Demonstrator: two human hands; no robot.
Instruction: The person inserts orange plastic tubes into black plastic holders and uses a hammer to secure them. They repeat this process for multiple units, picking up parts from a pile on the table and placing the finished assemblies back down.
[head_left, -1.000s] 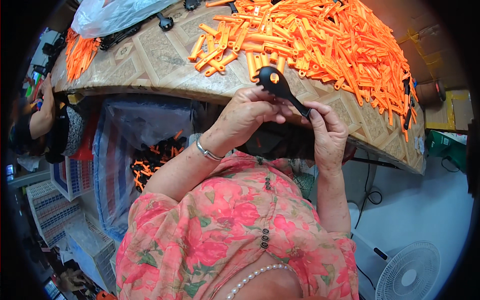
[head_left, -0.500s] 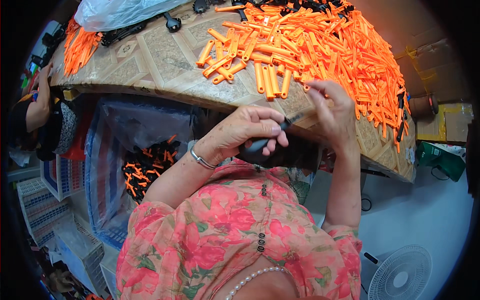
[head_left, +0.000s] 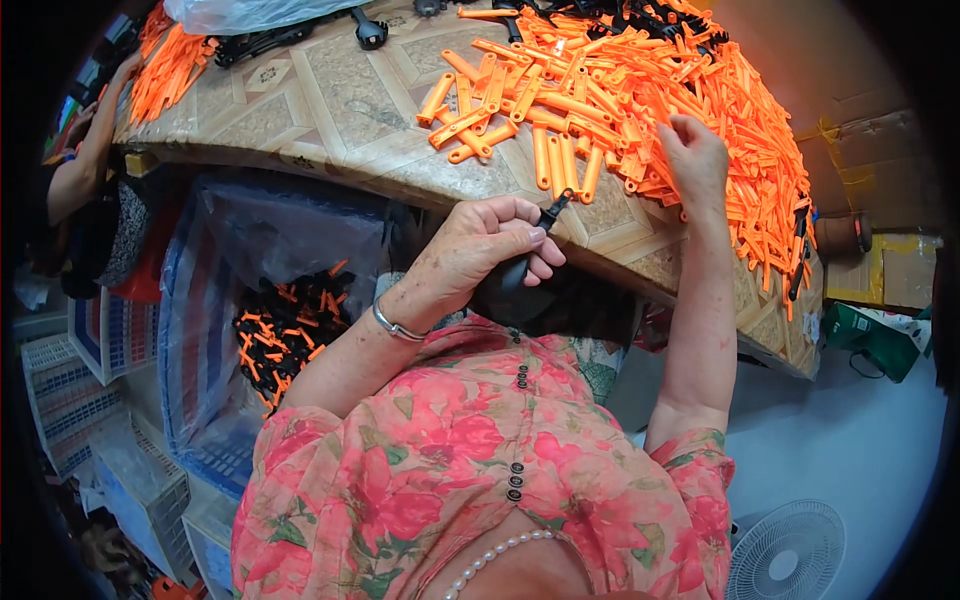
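My left hand (head_left: 498,245) is closed around a black plastic utensil head (head_left: 515,268), whose short stem points up and to the right past my thumb. The rounded lower part is partly hidden by my fingers. My right hand (head_left: 697,160) reaches over the pile of orange plastic handles (head_left: 745,150) at the right of the table. Its fingers are curled together at the tips among the handles; whatever is between them cannot be made out. Several loose orange handles (head_left: 555,160) lie near the table edge, between my two hands.
On the patterned table (head_left: 340,110) are a black slotted spoon (head_left: 370,32), a clear plastic bag (head_left: 250,12) and another orange heap (head_left: 170,75). A lined crate (head_left: 215,440) at lower left holds black-and-orange utensils (head_left: 285,335). Another person's arm (head_left: 90,160) is at far left. A fan (head_left: 785,560) stands lower right.
My right hand has moved up and away from my left hand to the orange pile, its fingers curling in. My left hand keeps the black utensil head, its stem now tilted more upward.
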